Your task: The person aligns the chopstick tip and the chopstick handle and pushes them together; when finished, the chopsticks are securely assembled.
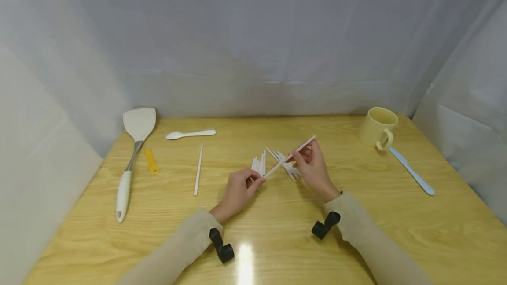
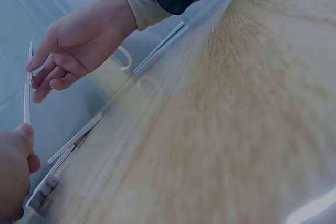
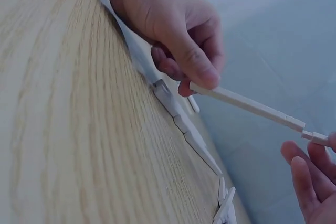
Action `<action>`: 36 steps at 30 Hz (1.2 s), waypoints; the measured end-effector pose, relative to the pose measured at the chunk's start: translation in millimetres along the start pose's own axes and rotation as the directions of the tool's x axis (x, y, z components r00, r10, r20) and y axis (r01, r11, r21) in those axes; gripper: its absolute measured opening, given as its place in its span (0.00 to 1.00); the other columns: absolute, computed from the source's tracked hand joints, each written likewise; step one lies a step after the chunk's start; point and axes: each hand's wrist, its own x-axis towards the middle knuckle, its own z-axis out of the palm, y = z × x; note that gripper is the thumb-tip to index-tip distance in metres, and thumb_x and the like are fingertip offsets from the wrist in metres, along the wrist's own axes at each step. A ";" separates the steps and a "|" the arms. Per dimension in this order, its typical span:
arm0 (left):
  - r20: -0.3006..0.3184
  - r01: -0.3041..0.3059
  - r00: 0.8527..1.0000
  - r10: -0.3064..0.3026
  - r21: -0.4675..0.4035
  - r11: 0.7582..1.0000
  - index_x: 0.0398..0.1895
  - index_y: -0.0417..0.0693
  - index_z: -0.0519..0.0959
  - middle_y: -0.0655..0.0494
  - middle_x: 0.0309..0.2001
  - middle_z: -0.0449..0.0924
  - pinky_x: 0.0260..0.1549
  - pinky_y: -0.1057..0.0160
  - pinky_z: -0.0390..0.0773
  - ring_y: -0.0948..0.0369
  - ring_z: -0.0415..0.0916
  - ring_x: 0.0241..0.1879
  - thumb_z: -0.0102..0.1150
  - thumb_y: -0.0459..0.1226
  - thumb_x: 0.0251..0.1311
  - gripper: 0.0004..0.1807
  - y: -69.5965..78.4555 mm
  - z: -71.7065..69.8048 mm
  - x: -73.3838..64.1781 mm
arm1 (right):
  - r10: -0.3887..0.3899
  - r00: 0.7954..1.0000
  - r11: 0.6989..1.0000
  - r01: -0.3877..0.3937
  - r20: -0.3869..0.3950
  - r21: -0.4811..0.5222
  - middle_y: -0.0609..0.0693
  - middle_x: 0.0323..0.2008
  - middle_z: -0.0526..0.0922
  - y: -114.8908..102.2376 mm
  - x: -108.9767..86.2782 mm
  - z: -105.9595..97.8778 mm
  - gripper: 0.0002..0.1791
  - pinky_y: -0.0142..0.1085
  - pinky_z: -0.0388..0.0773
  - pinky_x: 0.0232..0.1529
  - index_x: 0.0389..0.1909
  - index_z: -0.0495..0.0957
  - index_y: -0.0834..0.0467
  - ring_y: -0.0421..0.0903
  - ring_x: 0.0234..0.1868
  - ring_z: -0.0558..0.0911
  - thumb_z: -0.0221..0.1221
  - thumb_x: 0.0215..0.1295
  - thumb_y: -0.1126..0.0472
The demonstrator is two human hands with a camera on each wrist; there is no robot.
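Observation:
A thin white chopstick [image 1: 273, 170] slants up to the right between my hands. My left hand [image 1: 239, 192] pinches its near end between thumb and fingers, while my right hand [image 1: 313, 168] pinches it farther up, its far end sticking out past the fingers. In the right wrist view the chopstick [image 3: 252, 105] has a long section and a narrower peg at a joint beside the right fingers. Below lie two groups of short white sticks, one upright-lying bunch [image 1: 258, 165] near the left hand, another fanned bunch [image 1: 292, 171] under the right.
A long white stick [image 1: 199, 169] lies left of the hands. Farther left are a white spoon [image 1: 190, 134], a yellow clip-like piece [image 1: 151, 162] and a white-handled turner [image 1: 138, 124]. At the right stand a yellow mug [image 1: 374, 129] and a light-blue knife [image 1: 413, 173] beside it.

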 end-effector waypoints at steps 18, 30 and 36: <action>0.009 0.062 0.998 -0.062 -0.028 0.998 0.26 0.42 0.81 0.58 0.17 0.72 0.15 0.73 0.61 0.71 0.61 0.17 0.67 0.34 0.55 0.06 0.7 3.7 0.5 | 0.022 0.999 0.981 -0.026 0.023 0.194 0.50 0.32 0.78 -0.3 -2.9 1.8 0.09 0.35 0.82 0.30 0.46 0.57 0.72 0.41 0.34 0.84 0.46 0.70 0.74; 0.009 0.074 0.997 -0.073 -0.039 0.997 0.27 0.42 0.81 0.57 0.18 0.72 0.16 0.72 0.62 0.71 0.61 0.17 0.66 0.34 0.56 0.05 0.8 4.2 -0.2 | -0.011 0.999 0.983 0.003 0.046 0.182 0.49 0.32 0.77 -1.9 -2.7 -1.0 0.11 0.34 0.81 0.27 0.46 0.58 0.75 0.43 0.34 0.84 0.49 0.70 0.73; 0.024 0.035 0.999 -0.033 -0.049 0.998 0.31 0.41 0.82 0.55 0.21 0.75 0.18 0.72 0.63 0.71 0.61 0.19 0.64 0.33 0.58 0.03 0.8 4.7 0.4 | -0.009 0.999 0.981 -0.001 0.048 0.194 0.48 0.31 0.77 -3.7 -2.1 -1.7 0.11 0.36 0.82 0.27 0.45 0.59 0.76 0.42 0.33 0.84 0.49 0.69 0.74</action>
